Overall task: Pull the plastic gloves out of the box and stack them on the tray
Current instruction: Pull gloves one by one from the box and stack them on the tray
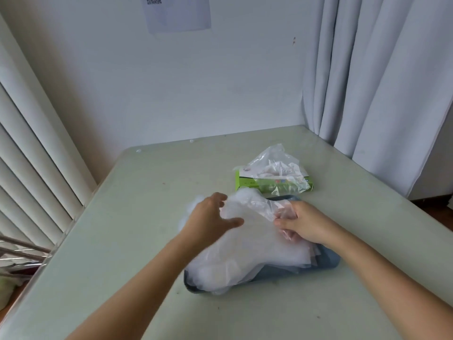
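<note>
A pile of clear plastic gloves (245, 251) lies on a blue-grey tray (328, 262) at the table's middle. My right hand (300, 223) pinches the top glove (255, 204) at its right end, above the tray's far edge. My left hand (210, 217) hovers over the pile's left side with fingers spread and relaxed, touching the same glove. Behind the tray stands the green glove box (247, 182), and a crumpled clear glove (277, 165) sticks up out of its opening.
The pale green table (137, 217) ends at a white wall behind. Grey curtains (380, 82) hang at the back right corner. White blinds (29, 148) and a metal rack (17, 251) stand along the table's left side.
</note>
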Demonstrator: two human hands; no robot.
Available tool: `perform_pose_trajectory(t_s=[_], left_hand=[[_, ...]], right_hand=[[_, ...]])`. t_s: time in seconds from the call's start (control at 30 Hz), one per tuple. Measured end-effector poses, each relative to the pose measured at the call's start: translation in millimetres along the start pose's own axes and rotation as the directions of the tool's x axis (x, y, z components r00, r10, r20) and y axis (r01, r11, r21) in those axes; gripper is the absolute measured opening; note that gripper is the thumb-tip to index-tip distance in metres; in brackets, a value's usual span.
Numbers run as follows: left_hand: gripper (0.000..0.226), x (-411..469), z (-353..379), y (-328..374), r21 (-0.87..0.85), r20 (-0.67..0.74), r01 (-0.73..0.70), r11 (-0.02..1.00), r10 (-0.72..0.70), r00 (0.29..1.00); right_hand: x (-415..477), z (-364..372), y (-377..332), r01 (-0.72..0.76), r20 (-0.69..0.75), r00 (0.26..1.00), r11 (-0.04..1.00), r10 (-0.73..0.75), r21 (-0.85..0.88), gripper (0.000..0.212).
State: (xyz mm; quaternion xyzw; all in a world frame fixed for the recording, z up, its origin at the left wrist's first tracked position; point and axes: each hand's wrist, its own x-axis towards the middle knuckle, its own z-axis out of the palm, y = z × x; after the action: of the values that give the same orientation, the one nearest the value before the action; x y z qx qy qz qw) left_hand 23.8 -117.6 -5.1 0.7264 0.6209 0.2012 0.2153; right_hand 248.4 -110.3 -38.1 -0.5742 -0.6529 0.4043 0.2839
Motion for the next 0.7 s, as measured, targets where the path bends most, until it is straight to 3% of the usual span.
perform_pose_trajectory(t_s=[0.07,0.13,0.2,0.23,0.33,0.4,0.5,0.57,0.7], left_hand=[[0.073,20.4,-3.5,-6.6,-0.087,0.082,0.115,0.99,-0.107,0.991],[0.076,32.6,-4.7,-6.5,-0.109,0.173,0.136,0.985,-0.116,0.978],[0.081,40.2,-9.8,-2.3,-0.155,0.23,0.089,0.984,-0.052,0.972],[0.083,43.5,-14.5,-0.9,-0.198,0.255,0.06,0.978,-0.008,0.967],[0.078,46.6,-28.5,-0.1,-0.369,0.388,-0.052,0.928,0.205,0.898],[0.079,44.2,-32.9,-2.4,-0.557,0.482,-0.034,0.83,0.356,0.801],[0.1,43.6,-31.6,-11.9,-0.769,0.52,0.155,0.62,0.466,0.716],[0.104,41.0,-31.0,-16.7,-0.826,0.499,0.198,0.528,0.521,0.692],[0.054,31.0,-43.4,-18.2,-0.89,0.427,0.235,0.391,0.532,0.731]], right_hand=[[-0.5,-1.0,-0.1,0.016,-0.02,1.0,1.0,-0.015,0.027,0.021],[-4.8,-2.1,-4.2,0.07,-0.043,0.997,0.996,-0.068,0.046,0.012],[-10.9,-3.4,-13.1,0.156,-0.043,0.987,0.984,-0.152,0.091,0.033],[-14.4,-4.8,-19.3,0.201,-0.044,0.979,0.973,-0.197,0.113,0.034],[-19.6,-12.6,-40.2,0.321,-0.063,0.947,0.935,-0.315,0.148,0.013],[-23.6,-20.0,-57.6,0.352,-0.04,0.936,0.921,-0.35,0.165,0.012],[-28.7,-28.5,-81.4,0.369,0.039,0.923,0.909,-0.383,0.193,0.013],[-29.0,-32.6,-90.2,0.35,0.061,0.926,0.909,-0.372,0.227,0.014],[-27.3,-33.7,-93.1,0.286,0.049,0.949,0.919,-0.31,0.271,0.016]])
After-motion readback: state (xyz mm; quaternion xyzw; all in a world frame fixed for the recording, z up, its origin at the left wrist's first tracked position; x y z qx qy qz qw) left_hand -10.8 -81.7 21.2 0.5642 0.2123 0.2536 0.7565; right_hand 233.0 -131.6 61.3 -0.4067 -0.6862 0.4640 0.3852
